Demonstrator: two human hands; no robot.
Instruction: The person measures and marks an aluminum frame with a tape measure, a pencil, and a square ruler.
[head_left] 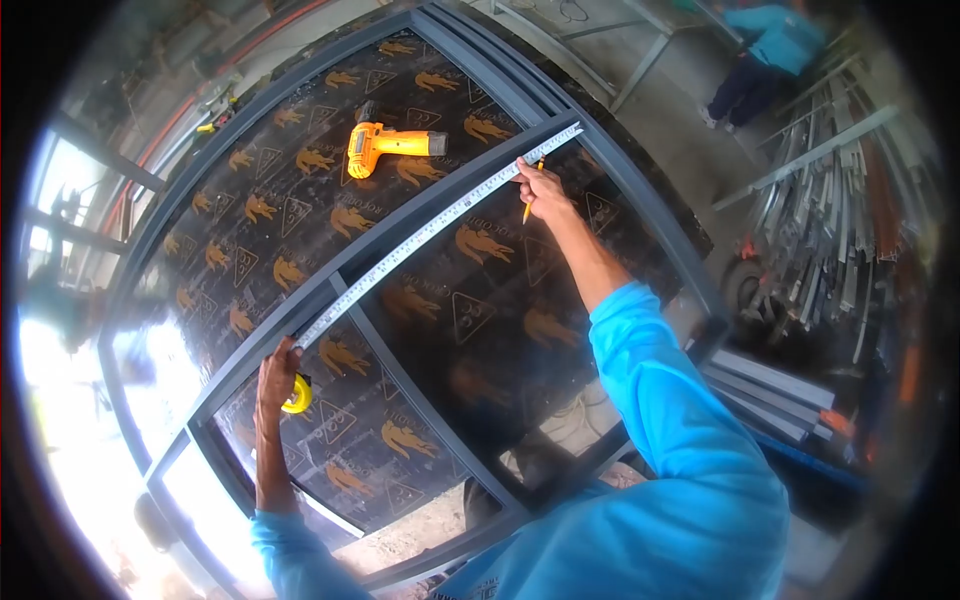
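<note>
A dark grey metal frame (pixel 468 172) with crossbars lies over a black printed board (pixel 330 225). My left hand (pixel 274 378) is closed around a yellow tape measure (pixel 299 395) at the lower left. From it the white tape blade (pixel 420 236) runs up to the right along a long bar, its tip close to the frame's right side. My right hand (pixel 543 190) is closed near that tip, with a yellow pencil (pixel 527 211) between its fingers. Its fingertips touch the blade against the bar. An orange cordless drill (pixel 388 146) rests on the board beyond the bar.
A person in a blue top (pixel 772 38) is at the upper right. Below them is a rack with many metal offcuts (pixel 835 190). Metal profiles (pixel 770 385) are stacked at the right. Bright light washes out the left side.
</note>
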